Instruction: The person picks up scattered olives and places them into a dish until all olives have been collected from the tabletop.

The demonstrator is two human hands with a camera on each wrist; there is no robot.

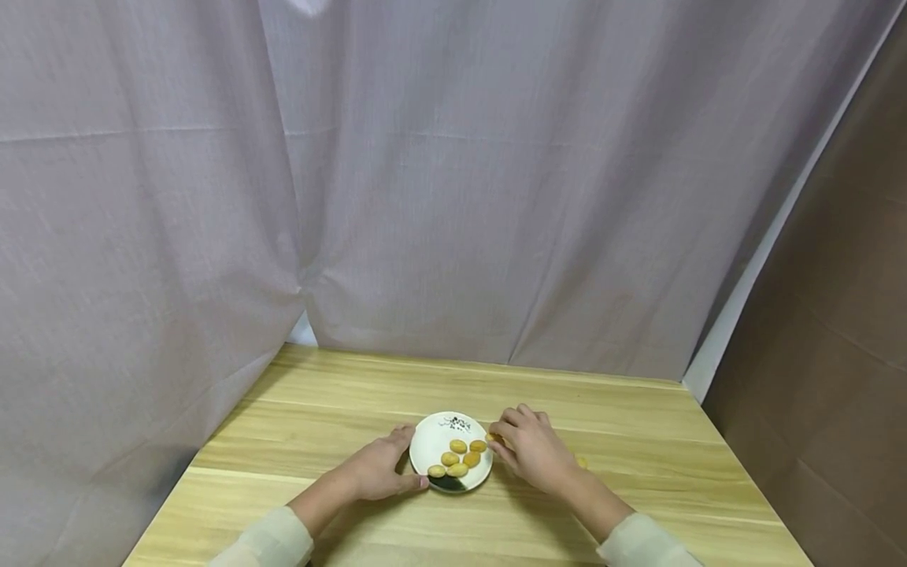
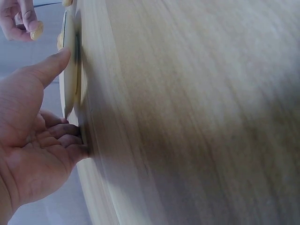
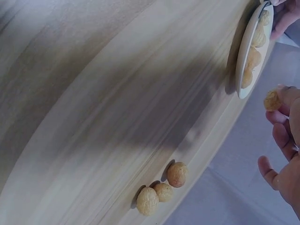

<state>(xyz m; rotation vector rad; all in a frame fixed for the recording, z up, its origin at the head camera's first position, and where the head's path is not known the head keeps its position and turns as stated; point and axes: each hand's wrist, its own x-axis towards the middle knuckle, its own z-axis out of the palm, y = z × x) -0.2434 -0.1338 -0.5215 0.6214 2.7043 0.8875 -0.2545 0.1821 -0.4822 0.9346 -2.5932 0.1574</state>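
A small round white plate (image 1: 427, 439) with a dark painted design and a dark green patch at its near edge lies on the table. Several wrinkled yellow-orange pieces (image 1: 457, 446), apparently dried fruit, sit on it. My left hand (image 1: 370, 472) holds the plate's left side, thumb at the near rim and fingers farther round. Just past the right rim, my right hand (image 1: 531, 449) pinches one similar piece (image 3: 272, 100) between thumb and fingertips, raised above the table. Its other fingers are spread in the right wrist view.
Three more pieces (image 3: 177, 174) lie together on the wooden table (image 1: 340, 386), right of the plate; my right hand mostly hides them in the head view. A grey curtain (image 1: 453, 236) hangs behind the table, and a brown panel (image 1: 822, 354) stands along its right side.
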